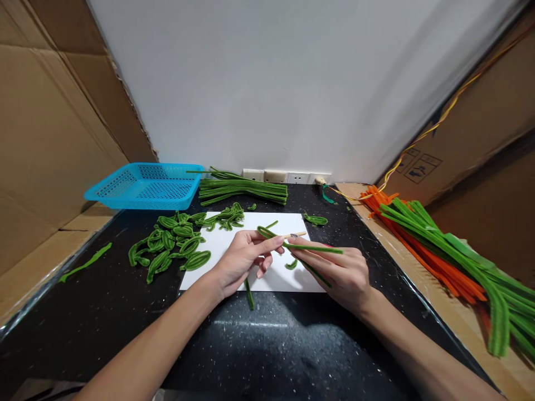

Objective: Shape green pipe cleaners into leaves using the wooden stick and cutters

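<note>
My left hand [242, 259] and my right hand [340, 273] meet over a white sheet [221, 245] on the black countertop [104, 317]. Both pinch a green pipe cleaner [311, 248] that is bent into a narrow loop at its left end. My left thumb and forefinger close on the looped end. My right fingers close on the straight part, whose end sticks out to the right. A thin wooden stick [296, 234] lies just behind the fingers. A short green piece [291, 264] lies on the sheet between the hands.
A pile of folded green leaf shapes [173, 245] lies left of the sheet. A blue mesh basket [146, 185] stands at the back left, a bundle of straight green pipe cleaners [242, 190] beside it. Orange and green pipe cleaners [443, 250] lie on cardboard at the right.
</note>
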`<state>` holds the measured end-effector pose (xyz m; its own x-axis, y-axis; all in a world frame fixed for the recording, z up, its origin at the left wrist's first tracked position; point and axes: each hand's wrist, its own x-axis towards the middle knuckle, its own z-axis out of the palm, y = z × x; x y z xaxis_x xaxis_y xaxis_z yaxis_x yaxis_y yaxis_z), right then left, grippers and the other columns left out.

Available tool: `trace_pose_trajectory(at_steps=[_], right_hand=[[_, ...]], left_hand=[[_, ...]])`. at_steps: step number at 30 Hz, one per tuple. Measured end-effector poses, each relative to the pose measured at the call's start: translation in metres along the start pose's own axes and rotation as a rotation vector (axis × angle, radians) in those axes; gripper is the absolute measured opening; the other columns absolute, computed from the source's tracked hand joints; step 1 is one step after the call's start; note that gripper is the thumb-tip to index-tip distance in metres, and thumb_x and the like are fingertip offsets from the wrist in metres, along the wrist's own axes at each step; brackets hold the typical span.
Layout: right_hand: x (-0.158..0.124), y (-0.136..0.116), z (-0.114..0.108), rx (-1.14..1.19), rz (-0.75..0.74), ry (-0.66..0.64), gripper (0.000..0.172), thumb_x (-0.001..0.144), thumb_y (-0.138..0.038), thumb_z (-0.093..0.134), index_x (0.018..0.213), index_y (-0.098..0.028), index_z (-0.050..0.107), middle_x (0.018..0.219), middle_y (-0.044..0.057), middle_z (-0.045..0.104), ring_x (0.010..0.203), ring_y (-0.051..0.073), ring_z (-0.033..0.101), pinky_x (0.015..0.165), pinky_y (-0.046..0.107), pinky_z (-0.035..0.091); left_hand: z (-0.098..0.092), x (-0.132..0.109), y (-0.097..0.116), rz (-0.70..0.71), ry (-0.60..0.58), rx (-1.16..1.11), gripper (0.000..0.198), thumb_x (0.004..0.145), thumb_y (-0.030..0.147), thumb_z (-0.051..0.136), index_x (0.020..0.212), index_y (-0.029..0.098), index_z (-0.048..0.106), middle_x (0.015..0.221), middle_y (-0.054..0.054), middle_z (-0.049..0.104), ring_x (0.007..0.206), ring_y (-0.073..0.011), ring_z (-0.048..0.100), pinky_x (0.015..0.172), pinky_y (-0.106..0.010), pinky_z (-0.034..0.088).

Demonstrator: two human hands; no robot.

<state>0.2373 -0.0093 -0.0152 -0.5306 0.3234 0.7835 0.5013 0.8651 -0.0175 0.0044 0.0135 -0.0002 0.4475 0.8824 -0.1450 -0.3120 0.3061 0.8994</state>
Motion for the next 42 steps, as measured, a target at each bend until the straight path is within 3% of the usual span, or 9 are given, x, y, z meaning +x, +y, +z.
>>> trace_pose_trajectory(at_steps=[3, 7, 11, 17, 22, 29, 35, 42], right_hand=[[0.0, 0.001, -0.001, -0.071, -0.032, -0.036, 0.036, 0.102, -0.005, 0.056, 0.131, -0.017, 0.073, 0.124, 0.012, 0.08, 0.107, 0.021, 0.08, 0.082, 0.027, 0.065], [0.003, -0.001, -0.002, -0.204, -0.11, -0.044, 0.033, 0.103, -0.007, 0.053, 0.127, -0.014, 0.075, 0.107, 0.01, 0.084, 0.092, 0.018, 0.082, 0.082, 0.027, 0.062], [0.008, -0.007, -0.002, -0.348, -0.162, -0.046, 0.025, 0.103, -0.01, 0.055, 0.115, -0.011, 0.077, 0.095, 0.01, 0.083, 0.076, 0.016, 0.077, 0.071, 0.028, 0.055], [0.017, -0.015, 0.003, -0.528, -0.192, 0.133, 0.015, 0.093, -0.01, 0.075, 0.104, -0.019, 0.078, 0.078, 0.001, 0.08, 0.059, 0.014, 0.055, 0.056, 0.031, 0.038], [0.018, -0.013, 0.006, -0.498, -0.187, 0.14, 0.014, 0.099, -0.01, 0.066, 0.105, -0.017, 0.076, 0.089, 0.006, 0.083, 0.077, 0.02, 0.064, 0.067, 0.035, 0.045], [0.012, -0.011, 0.01, -0.303, -0.069, 0.063, 0.021, 0.105, -0.011, 0.053, 0.118, -0.009, 0.07, 0.098, 0.015, 0.08, 0.08, 0.022, 0.065, 0.069, 0.035, 0.054], [0.01, -0.013, 0.015, -0.163, 0.032, 0.102, 0.024, 0.101, -0.004, 0.054, 0.119, -0.011, 0.069, 0.101, 0.016, 0.078, 0.087, 0.02, 0.074, 0.075, 0.03, 0.061], [0.014, -0.012, 0.007, -0.267, -0.081, 0.068, 0.023, 0.104, -0.008, 0.051, 0.113, -0.005, 0.072, 0.093, 0.017, 0.077, 0.075, 0.021, 0.069, 0.064, 0.032, 0.057]], left_hand=[[0.003, 0.0, -0.002, 0.01, 0.043, 0.009, 0.031, 0.079, 0.036, 0.091, 0.08, 0.009, 0.077, 0.073, -0.003, 0.07, 0.043, -0.0015, 0.047, 0.033, -0.012, 0.036], [0.006, 0.0, -0.004, 0.003, 0.069, 0.001, 0.035, 0.075, 0.039, 0.094, 0.078, 0.008, 0.077, 0.074, -0.003, 0.07, 0.044, -0.0019, 0.049, 0.033, -0.012, 0.037], [0.008, 0.0, -0.007, 0.012, 0.104, 0.003, 0.039, 0.072, 0.041, 0.095, 0.08, 0.008, 0.077, 0.078, -0.004, 0.071, 0.046, -0.0024, 0.051, 0.034, -0.012, 0.038], [0.011, 0.0, -0.01, 0.06, 0.096, 0.003, 0.036, 0.075, 0.04, 0.093, 0.079, 0.008, 0.076, 0.076, -0.004, 0.069, 0.048, -0.0028, 0.051, 0.036, -0.013, 0.038], [0.014, -0.001, -0.011, 0.092, 0.098, 0.011, 0.039, 0.075, 0.041, 0.093, 0.084, 0.007, 0.078, 0.082, -0.006, 0.071, 0.049, -0.0021, 0.049, 0.038, -0.013, 0.037], [0.018, 0.0, -0.01, 0.174, 0.146, 0.042, 0.045, 0.066, 0.046, 0.097, 0.079, 0.008, 0.076, 0.074, -0.004, 0.069, 0.048, -0.0037, 0.048, 0.038, -0.015, 0.037], [0.016, 0.003, -0.012, 0.273, 0.206, 0.186, 0.048, 0.065, 0.051, 0.095, 0.078, 0.009, 0.077, 0.065, -0.004, 0.069, 0.049, -0.0085, 0.053, 0.037, -0.017, 0.04], [0.013, 0.005, -0.016, 0.213, 0.189, 0.18, 0.047, 0.061, 0.045, 0.098, 0.086, 0.01, 0.079, 0.078, -0.008, 0.074, 0.063, -0.0138, 0.062, 0.045, -0.019, 0.048]])
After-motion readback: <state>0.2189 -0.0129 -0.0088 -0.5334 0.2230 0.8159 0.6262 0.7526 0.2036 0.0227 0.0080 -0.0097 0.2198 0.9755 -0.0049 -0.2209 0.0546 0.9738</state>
